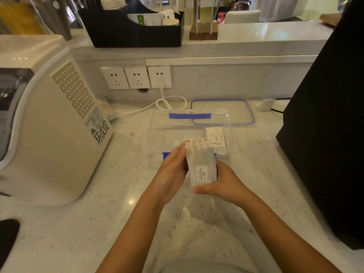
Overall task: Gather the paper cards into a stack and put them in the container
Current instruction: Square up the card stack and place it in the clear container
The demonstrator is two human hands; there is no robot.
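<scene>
The clear box [157, 134] sits open on the counter [78, 223] with its lid [236, 111] behind it and a few cards [215, 137] already inside. Just in front of it, the left hand [171, 174] and right hand [224, 184] press a stack [201, 168] of cards between them. If the hands loosen, cards could slide out and spill on the counter, or the stack could bump the box's near wall.

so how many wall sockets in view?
3, side by side on the backsplash behind the counter: left socket, middle socket, right socket, which has a white cable plugged in. More could be hidden behind the machines.
</scene>
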